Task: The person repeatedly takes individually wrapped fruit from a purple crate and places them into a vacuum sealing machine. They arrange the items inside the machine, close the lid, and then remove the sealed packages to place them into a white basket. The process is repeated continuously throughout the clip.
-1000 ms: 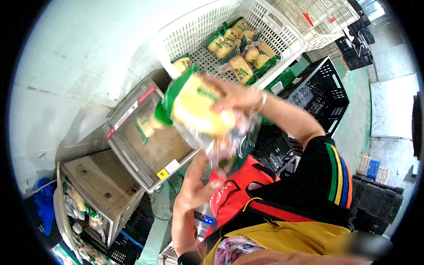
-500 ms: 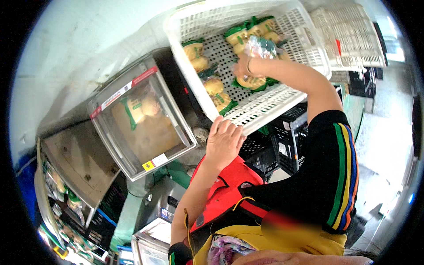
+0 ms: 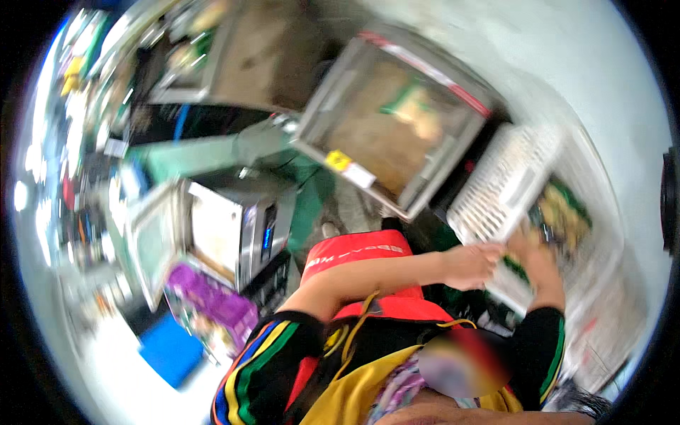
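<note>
Nearest, at six o'clock, is the person's body in a red fabric apron (image 3: 358,249), with black sleeves bearing coloured stripes. The bare left forearm crosses the apron toward three o'clock; half a second ago it rose from the lower edge. The left hand (image 3: 471,266), fingers bent, is at the near rim of a white slotted plastic crate (image 3: 499,195); blur leaves unclear whether it grips. The right hand (image 3: 530,251) reaches into the crate from four o'clock, beside clear-and-green plastic packs of pale yellow, rounded pieces (image 3: 563,212); I cannot tell whether it holds one.

The whole view has swung clockwise: the crate, earlier near one o'clock, now lies toward three, and its packs, previously seen in separate groups, show only as a blurred cluster.

Beyond the apron, at one o'clock, stands a boxy grey metal machine with a clear lid (image 3: 365,134), earlier between nine and ten. A single green-edged pack (image 3: 418,117) lies beneath that lid, as before. At nine o'clock a silver metal machine with a raised clear lid (image 3: 216,230) has come more fully into view, with a purple patterned object (image 3: 212,297) near it at eight. Farthest, at two o'clock, is the pale wall (image 3: 602,78).
</note>
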Tool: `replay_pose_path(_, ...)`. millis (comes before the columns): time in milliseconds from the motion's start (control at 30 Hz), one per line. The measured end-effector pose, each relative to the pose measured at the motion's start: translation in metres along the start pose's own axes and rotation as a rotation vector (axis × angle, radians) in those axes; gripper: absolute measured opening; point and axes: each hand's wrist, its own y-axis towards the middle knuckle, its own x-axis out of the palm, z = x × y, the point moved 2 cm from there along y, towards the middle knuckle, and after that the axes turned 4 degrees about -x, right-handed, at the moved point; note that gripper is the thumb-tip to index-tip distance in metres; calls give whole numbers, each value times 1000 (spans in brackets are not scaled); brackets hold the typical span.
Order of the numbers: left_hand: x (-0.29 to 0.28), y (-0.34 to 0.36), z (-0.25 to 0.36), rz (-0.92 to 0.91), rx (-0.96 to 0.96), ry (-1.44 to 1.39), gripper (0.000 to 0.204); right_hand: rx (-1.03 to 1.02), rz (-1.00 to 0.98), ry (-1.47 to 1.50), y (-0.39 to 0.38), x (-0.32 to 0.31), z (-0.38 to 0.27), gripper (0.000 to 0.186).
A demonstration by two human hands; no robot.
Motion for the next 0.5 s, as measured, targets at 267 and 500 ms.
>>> replay_pose_path(267,-61,-133,-20,676,-585,-315,12,361,-340,-139,-29,-11,42,36)
replay_pose_path(500,-83,-509,104,1615,-1496,15,19,1251,72,26,-101,-116,61,34)
